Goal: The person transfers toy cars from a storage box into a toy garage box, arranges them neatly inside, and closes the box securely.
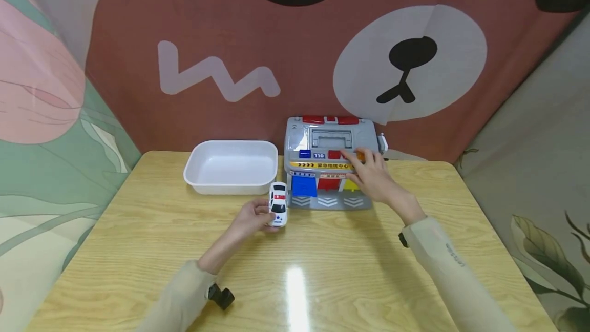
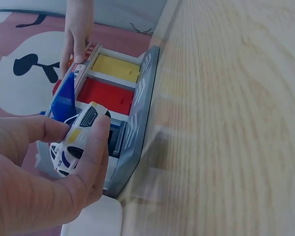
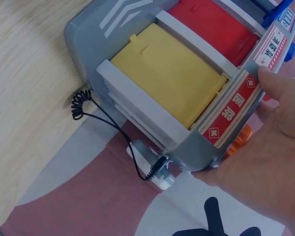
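A white toy police car (image 1: 278, 203) is pinched between the thumb and fingers of my left hand (image 1: 249, 219), above the table in front of a grey toy garage (image 1: 297, 135). In the left wrist view the car (image 2: 74, 135) is close to the bay with the blue door (image 2: 65, 101), which stands swung up. The red door (image 2: 105, 95) and yellow door (image 2: 117, 68) are down. My right hand (image 1: 375, 181) rests on the garage's upper right front edge, its thumb at the front and fingers spread over the top near the red and orange buttons.
A white plastic bin (image 1: 230, 168) stands left of the garage on the wooden table (image 1: 221, 281). A toy handset (image 3: 150, 164) with a coiled black cord is on the garage's right side. Printed cloth (image 1: 207, 122) hangs directly behind.
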The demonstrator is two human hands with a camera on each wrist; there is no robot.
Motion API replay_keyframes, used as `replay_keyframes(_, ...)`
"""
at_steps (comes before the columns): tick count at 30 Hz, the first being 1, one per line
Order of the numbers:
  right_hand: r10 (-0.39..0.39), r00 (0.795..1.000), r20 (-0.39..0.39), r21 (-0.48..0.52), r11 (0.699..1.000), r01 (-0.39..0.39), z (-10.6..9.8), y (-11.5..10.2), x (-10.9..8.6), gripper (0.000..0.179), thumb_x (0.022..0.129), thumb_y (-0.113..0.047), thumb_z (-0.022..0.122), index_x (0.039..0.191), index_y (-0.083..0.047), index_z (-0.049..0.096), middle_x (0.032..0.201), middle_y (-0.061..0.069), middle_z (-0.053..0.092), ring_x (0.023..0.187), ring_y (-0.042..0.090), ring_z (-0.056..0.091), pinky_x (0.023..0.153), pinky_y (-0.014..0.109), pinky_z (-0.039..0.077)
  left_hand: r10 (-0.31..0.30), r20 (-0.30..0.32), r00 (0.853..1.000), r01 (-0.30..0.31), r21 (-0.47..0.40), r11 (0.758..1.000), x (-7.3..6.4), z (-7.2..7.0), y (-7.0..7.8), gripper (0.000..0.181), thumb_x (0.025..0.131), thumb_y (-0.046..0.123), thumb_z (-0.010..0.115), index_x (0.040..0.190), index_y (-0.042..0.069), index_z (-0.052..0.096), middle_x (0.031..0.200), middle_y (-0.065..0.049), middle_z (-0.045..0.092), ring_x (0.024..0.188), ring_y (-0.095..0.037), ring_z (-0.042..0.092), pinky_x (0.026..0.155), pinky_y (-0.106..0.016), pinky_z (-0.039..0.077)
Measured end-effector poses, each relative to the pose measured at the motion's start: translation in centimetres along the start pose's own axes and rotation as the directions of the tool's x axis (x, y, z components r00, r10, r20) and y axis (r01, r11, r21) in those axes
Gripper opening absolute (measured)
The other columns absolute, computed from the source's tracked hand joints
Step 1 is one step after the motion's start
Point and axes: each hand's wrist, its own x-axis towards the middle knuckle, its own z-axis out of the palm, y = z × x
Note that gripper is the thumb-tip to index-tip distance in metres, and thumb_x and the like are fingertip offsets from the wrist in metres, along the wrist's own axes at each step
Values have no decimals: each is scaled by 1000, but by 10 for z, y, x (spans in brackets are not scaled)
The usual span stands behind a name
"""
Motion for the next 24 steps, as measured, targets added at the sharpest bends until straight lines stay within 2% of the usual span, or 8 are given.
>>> replay_keyframes(6, 4, 1000, -5, -1, 1000, -4, 1, 2, 0, 61, 100, -28, 52, 153, -16, 25, 147, 25, 19, 130, 47, 16, 105, 64, 16, -39, 54, 998, 41, -30, 999, 7, -1, -3, 44, 90, -13, 52, 131, -17, 37, 115, -32, 56, 90, -32, 66, 79, -40, 56)
replay_keyframes(9, -3, 1000, -9, -6, 1000, 2, 1, 2, 1, 61, 100, -28, 52, 153, -16, 25, 147, 25, 19, 130, 46, 17, 105, 64, 16, -50, 103, 993, 54, -34, 998, 11, -1, -5, 47, 89, -13, 51, 133, -17, 35, 117, -32, 55, 92, -32, 66, 81, -41, 56)
replay_keyframes(15, -4, 1000, -11, -21, 1000, 4, 2, 2, 2, 62, 100, -28, 54, 153, -16, 25, 147, 24, 20, 131, 44, 17, 105, 63, 18, -87, 171, 981, 81, 41, 996, 18, 6, -3, 49, 88, -12, 53, 134, -14, 35, 113, -27, 57, 90, -27, 65, 80, -37, 56)
replay_keyframes(19, 5, 1000, -7, -31, 1000, -5, 3, 3, 2, 63, 99, -29, 55, 154, -17, 24, 147, 24, 20, 131, 44, 17, 106, 63, 18, -110, 198, 974, 100, 61, 993, 23, 13, -6, 51, 88, -12, 54, 135, -12, 35, 115, -26, 57, 91, -28, 65, 80, -36, 56)
replay_keyframes(24, 18, 1000, -4, -29, 999, -18, 4, 2, 2, 63, 99, -30, 55, 154, -19, 25, 148, 23, 20, 130, 44, 18, 105, 63, 18, -126, 188, 974, 120, 43, 992, 31, 22, -11, 47, 90, -11, 54, 133, -10, 36, 117, -27, 55, 93, -29, 64, 79, -36, 56)
